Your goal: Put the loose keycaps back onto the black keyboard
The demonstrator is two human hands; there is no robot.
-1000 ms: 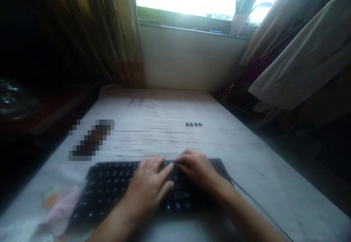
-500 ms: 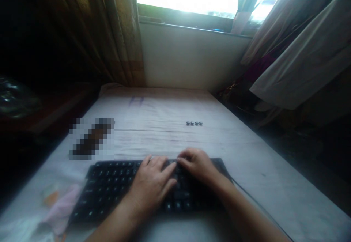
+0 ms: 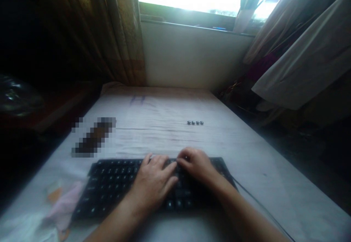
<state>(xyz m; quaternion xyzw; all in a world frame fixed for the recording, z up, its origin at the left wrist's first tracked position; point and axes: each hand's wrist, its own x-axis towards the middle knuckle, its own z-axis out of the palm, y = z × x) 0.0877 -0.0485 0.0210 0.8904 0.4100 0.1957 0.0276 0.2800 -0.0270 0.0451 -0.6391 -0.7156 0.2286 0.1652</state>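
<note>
Right hand (image 3: pixel 196 162): curled, thumb and index drawn to a narrow pinch over the far edge of the keyboard (image 3: pixel 179 192). Can't tell if anything's in the pinch; the contact point is small and soft. Left hand (image 3: pixel 153 178): palm down, fingers loosely spread over the keys, thumb nearly at the right fingertips.

Keyboard lies flat under both hands. Step, my read: close two-handed finger work at the far row, left probably steadying. Next move calls for a steady board and a light right-hand touch.

Beyond the right hand: four small shiny round pieces (image 3: pixel 193 123) in a row. Cable (image 3: pixel 257 200) right of it, cut off at frame bottom. Left of the left hand: pink cloth (image 3: pixel 65 203), blurred; farther out, a dark object (image 3: pixel 94 136), pixelated, unidentifiable. Hands mask mid-board keys.
</note>
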